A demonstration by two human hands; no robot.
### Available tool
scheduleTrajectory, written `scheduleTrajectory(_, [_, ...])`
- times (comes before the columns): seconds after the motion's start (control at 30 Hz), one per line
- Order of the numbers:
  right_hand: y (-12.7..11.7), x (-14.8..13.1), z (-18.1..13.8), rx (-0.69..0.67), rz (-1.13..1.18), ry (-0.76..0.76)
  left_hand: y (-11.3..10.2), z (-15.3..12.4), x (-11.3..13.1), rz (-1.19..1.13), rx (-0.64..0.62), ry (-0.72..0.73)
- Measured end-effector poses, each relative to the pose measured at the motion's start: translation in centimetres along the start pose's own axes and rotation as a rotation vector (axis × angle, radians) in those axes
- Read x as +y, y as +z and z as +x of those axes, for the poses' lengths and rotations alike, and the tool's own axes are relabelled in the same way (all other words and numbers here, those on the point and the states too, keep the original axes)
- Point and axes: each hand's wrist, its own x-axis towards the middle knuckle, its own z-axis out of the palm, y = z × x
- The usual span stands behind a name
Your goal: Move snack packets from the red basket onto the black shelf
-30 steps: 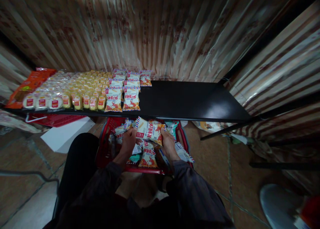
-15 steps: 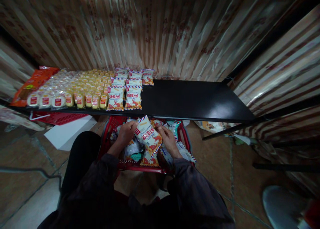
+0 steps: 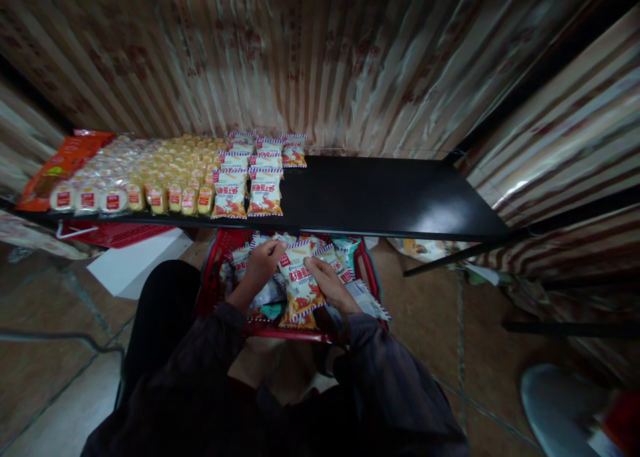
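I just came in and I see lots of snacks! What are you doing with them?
A person is bent over a red basket full of snack packets on the floor. Both hands, the left hand and the right hand, hold one striped-edge snack packet above the basket. Just beyond it is a black shelf; its left part carries rows of matching packets and small yellow-wrapped snacks, and its right part is bare.

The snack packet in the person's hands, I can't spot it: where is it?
In the head view, low centre: the snack packet sits between the left hand and right hand, above the red basket, just below the black shelf.
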Motion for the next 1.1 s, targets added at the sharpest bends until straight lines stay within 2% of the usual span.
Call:
scheduleTrajectory(0.17, [-0.2,1.2,0.8,0.123,0.099,-0.016,1.1,-0.9,-0.7,-0.162,-0.080,-0.091])
scheduleTrajectory(0.3, [-0.4,1.9,1.4,0.194,0.132,-0.033,2.1,-2.0,-1.7,-0.179,-0.153,-0.134])
scheduleTrajectory(0.53, [-0.3,1.7,1.2,0.228,0.058,-0.061,3.4,-2.9,-2.5,-0.141,-0.124,-0.195])
scheduleTrajectory(0.9, [-0.4,1.9,1.4,0.307,0.016,-0.067,3.9,-3.1,-2.7,-0.175,-0.079,-0.165])
scheduleTrajectory(1.1, [-0.4,2.4,1.8,0.332,0.008,-0.026,4.1,-3.0,-3.4,-0.264,-0.119,-0.164])
